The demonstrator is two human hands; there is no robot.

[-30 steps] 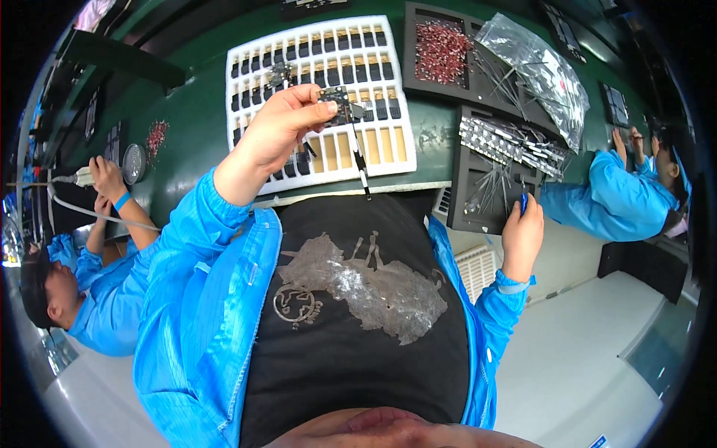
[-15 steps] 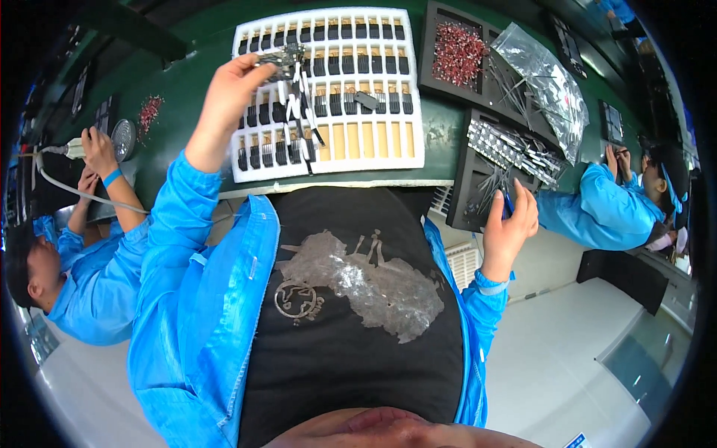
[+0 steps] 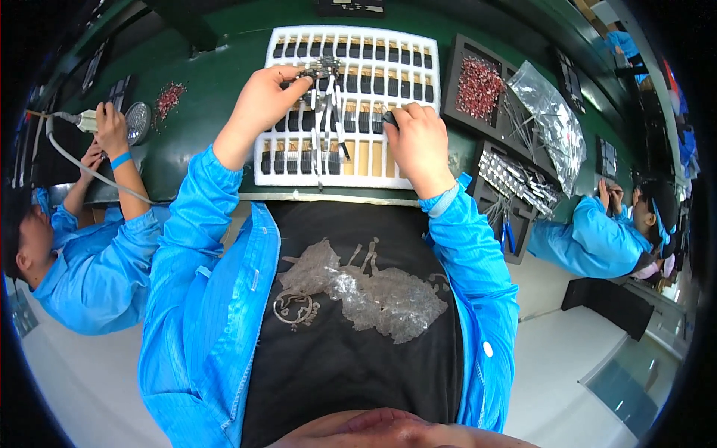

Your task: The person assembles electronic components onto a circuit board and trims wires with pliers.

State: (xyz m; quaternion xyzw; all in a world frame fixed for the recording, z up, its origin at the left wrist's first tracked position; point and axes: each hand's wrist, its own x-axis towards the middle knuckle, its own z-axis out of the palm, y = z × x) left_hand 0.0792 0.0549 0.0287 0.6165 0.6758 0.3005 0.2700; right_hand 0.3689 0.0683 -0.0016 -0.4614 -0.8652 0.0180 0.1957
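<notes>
My left hand (image 3: 269, 101) is closed on a bunch of black-and-white strips (image 3: 326, 97), which hang down over the white foam tray (image 3: 414, 41). Rows of black parts with gold-coloured tops fill most of the tray's slots, while several front slots show bare tan bottoms. Over the tray's right side, my right hand (image 3: 420, 145) pinches a small dark grey block (image 3: 389, 119) between thumb and fingers. A blue-handled hand tool (image 3: 508, 236) lies in the front black bin (image 3: 517, 252); its working end cannot be made out.
Right of the tray, a black divided box (image 3: 454, 97) holds small red parts (image 3: 480, 86). A clear plastic bag (image 3: 556, 123) lies over its edge, near metal strips (image 3: 515, 179). Co-workers in blue sit left and right. A white cable (image 3: 82, 173) runs at left.
My right hand has left the blue-handled tool in the bin and moved left to the small block on the tray. My left hand still holds the strips. The whole view has shifted slightly.
</notes>
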